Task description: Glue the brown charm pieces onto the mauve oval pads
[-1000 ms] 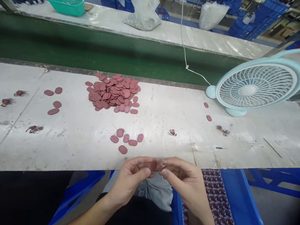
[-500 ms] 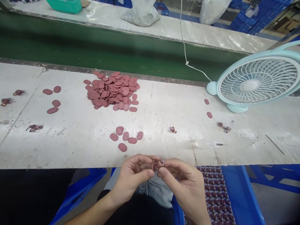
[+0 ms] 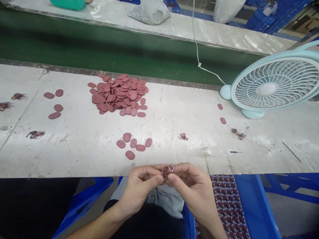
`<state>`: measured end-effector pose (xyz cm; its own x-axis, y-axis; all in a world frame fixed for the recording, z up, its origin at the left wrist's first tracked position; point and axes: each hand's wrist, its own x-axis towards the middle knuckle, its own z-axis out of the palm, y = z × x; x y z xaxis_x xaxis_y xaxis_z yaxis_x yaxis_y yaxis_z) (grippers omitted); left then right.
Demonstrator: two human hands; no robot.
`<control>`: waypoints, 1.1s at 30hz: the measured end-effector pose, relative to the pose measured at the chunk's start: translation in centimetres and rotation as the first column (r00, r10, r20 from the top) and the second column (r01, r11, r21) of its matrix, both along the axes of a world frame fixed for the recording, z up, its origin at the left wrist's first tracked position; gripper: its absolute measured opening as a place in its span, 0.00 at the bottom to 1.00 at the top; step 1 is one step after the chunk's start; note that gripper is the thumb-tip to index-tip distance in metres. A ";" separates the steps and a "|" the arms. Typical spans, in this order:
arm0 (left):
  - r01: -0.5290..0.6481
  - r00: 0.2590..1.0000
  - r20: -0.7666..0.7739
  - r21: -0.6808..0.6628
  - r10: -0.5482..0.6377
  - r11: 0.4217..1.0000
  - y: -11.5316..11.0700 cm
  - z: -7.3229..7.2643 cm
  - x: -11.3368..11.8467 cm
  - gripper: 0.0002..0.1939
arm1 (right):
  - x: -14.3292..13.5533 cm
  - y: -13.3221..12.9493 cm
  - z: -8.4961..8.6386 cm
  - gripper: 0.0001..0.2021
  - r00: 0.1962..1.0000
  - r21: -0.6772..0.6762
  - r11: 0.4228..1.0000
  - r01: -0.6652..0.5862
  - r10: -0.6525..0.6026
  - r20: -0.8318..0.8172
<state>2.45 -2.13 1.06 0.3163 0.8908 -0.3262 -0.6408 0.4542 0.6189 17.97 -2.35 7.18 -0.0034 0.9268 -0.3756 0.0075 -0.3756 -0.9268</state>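
Between my fingertips, just off the table's front edge, is a small dark red figure [image 3: 167, 171] with a pale and orange detail at its upper right. My left hand [image 3: 143, 186] pinches its left side. My right hand [image 3: 193, 186] pinches the other side with thumb and index finger. Beyond my hands, several loose red oval discs [image 3: 130, 155] lie on the white table [image 3: 169, 116], some with small face-like marks. A big heap of similar discs [image 3: 119, 93] sits farther back. A small dark red and white piece [image 3: 183, 136] lies to the right.
A light blue fan [image 3: 266, 89] stands at the right, its white cord crossing the green strip [image 3: 112, 49]. A thin dark rod [image 3: 291, 151] and small dark pieces [image 3: 35, 134] lie on the table. Below its edge, a blue tray [image 3: 256, 199] holds rows of dark red pieces.
Both hands have risen slightly with the small figure, which is turned a little differently between my fingers. The view has shifted slightly.
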 end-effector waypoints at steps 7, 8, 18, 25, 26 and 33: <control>-0.022 0.999 -0.037 0.034 0.024 0.999 0.0 0.0 0.0 0.03 | -0.1 -0.2 -0.3 0.06 0.999 0.020 0.999 0.030 -0.030 -0.029; -0.021 0.999 -0.041 0.040 0.023 0.999 0.0 0.0 0.0 0.03 | -0.1 -0.2 -0.4 0.06 0.999 0.026 0.999 0.036 -0.036 -0.028; 0.010 0.996 -0.088 0.126 0.001 0.992 0.4 0.6 1.0 0.05 | 0.9 -0.4 -1.7 0.06 0.983 0.090 0.986 0.142 -0.129 -0.134; 0.366 0.594 -0.760 0.549 0.266 0.751 4.4 0.2 -3.6 0.10 | 7.2 -5.8 -3.8 0.10 0.918 0.030 0.918 0.396 -0.395 -0.027; 0.458 0.456 -0.812 0.565 0.365 0.686 5.5 0.2 -4.3 0.12 | 8.6 -7.0 -4.2 0.11 0.898 0.025 0.898 0.439 -0.440 0.024; 0.745 0.014 -0.876 0.331 0.482 0.579 9.6 0.5 -4.9 0.12 | 14.9 -16.0 -5.6 0.19 0.697 0.008 0.821 0.572 -0.491 0.522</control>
<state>-2.50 7.44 1.56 0.4512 0.8826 0.1321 0.7418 -0.4533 0.4942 32.91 -18.33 1.55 0.6899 0.6522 -0.3142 0.1916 -0.5830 -0.7895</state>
